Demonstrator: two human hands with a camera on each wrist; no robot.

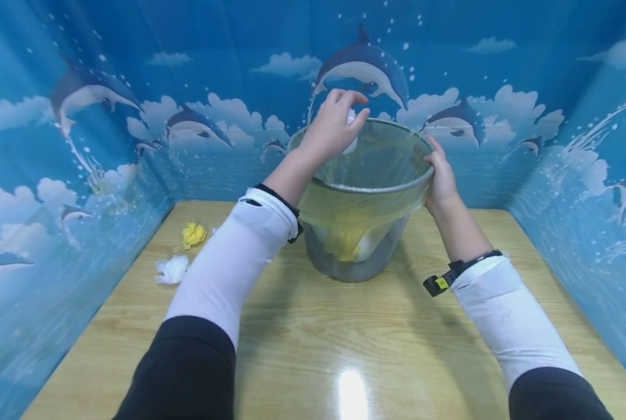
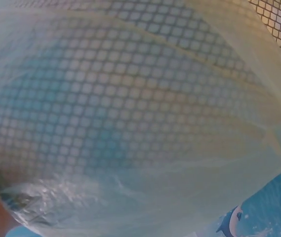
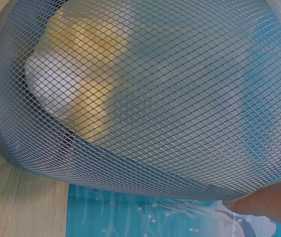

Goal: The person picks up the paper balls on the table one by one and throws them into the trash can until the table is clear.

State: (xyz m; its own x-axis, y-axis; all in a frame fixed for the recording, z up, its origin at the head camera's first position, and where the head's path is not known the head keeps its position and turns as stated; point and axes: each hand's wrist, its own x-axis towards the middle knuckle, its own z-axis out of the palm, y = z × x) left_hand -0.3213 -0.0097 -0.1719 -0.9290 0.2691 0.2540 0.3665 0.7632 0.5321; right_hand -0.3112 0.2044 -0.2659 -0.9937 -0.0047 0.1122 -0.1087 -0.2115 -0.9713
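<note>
A grey mesh wastebasket stands on the table, with a translucent yellowish bag lining it and folded over its rim. Above the rim's left side, my left hand holds a crumpled white paper between thumb and curled fingers. On the opposite side, my right hand grips the rim and the bag's edge, fingers on the outside. Through the mesh in the right wrist view, a white crumpled ball and yellow crumpled paper show at the bottom. Mesh and bag fill the left wrist view.
On the left of the wooden table lie a yellow crumpled ball and a white crumpled ball. Another white bit is mostly hidden behind the left sleeve. Dolphin-print curtains enclose the back and sides.
</note>
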